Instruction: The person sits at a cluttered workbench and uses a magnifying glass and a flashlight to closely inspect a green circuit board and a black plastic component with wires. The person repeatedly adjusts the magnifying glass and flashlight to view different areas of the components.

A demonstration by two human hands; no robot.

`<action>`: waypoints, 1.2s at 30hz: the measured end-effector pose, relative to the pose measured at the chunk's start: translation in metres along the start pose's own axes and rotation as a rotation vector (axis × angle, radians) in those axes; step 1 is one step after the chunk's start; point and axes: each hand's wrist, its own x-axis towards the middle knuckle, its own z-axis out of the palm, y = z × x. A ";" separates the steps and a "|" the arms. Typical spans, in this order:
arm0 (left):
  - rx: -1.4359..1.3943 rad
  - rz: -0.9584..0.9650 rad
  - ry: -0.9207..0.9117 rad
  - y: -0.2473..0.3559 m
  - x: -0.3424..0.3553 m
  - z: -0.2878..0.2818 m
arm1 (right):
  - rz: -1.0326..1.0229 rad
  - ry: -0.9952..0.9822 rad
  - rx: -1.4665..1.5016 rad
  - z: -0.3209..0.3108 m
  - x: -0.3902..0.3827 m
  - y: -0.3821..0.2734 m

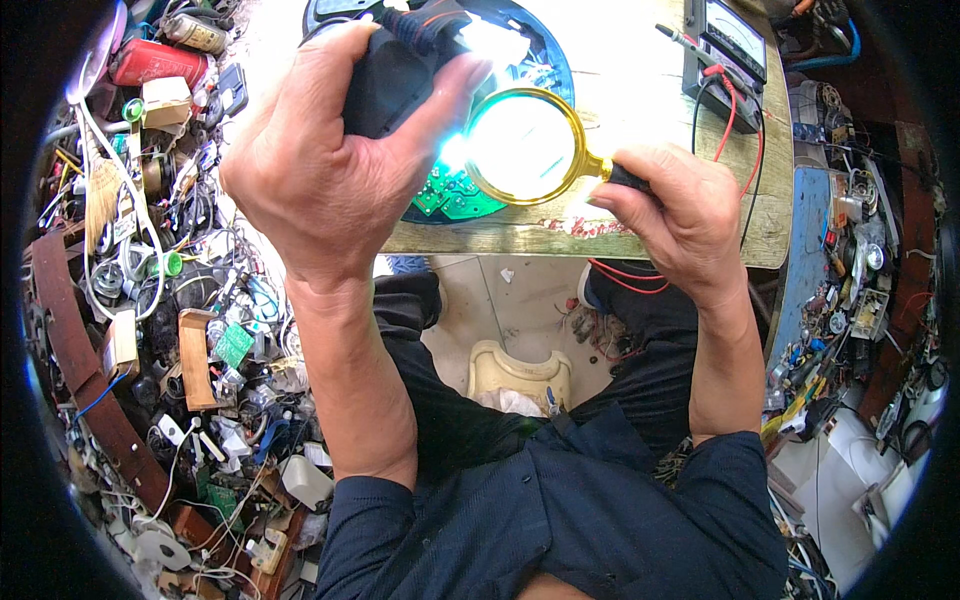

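My right hand (690, 205) grips the dark handle of a magnifying glass (583, 172) with a gold-coloured rim. Its lens is washed out by glare and hangs over the near edge of a round, dark blue opened device (562, 75) on the wooden table. A green circuit board (455, 195) shows under the lens and my left wrist. Fingers and thumb of my left hand (320, 150) curl around a dark part (425, 32) with a thin orange wire, above the device. What kind of part it is, I cannot tell; bright glare covers its right end.
An analog multimeter (730, 45) with red and black leads stands at the table's back right. Cables and electronic scrap (240, 350) heap up on the left. More parts (840, 290) lie on the right. A cream plastic stool (520, 372) stands on the floor between my legs.
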 end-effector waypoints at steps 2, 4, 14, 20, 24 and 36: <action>-0.012 -0.018 0.016 0.000 -0.001 0.001 | 0.006 -0.004 0.002 0.000 0.000 0.000; -0.026 -0.029 0.021 0.001 -0.001 0.002 | -0.004 -0.009 -0.012 -0.001 0.001 0.000; -0.072 -0.022 0.026 -0.001 -0.001 0.002 | -0.005 0.012 -0.002 0.000 0.001 0.000; -0.047 -0.001 0.033 -0.001 -0.001 0.003 | 0.005 0.016 0.009 0.000 0.000 0.000; -0.048 -0.016 0.031 -0.002 -0.002 0.003 | 0.001 0.012 0.010 0.000 0.001 0.000; -0.057 -0.020 0.027 -0.001 -0.001 0.002 | -0.018 0.001 -0.029 -0.001 0.000 0.001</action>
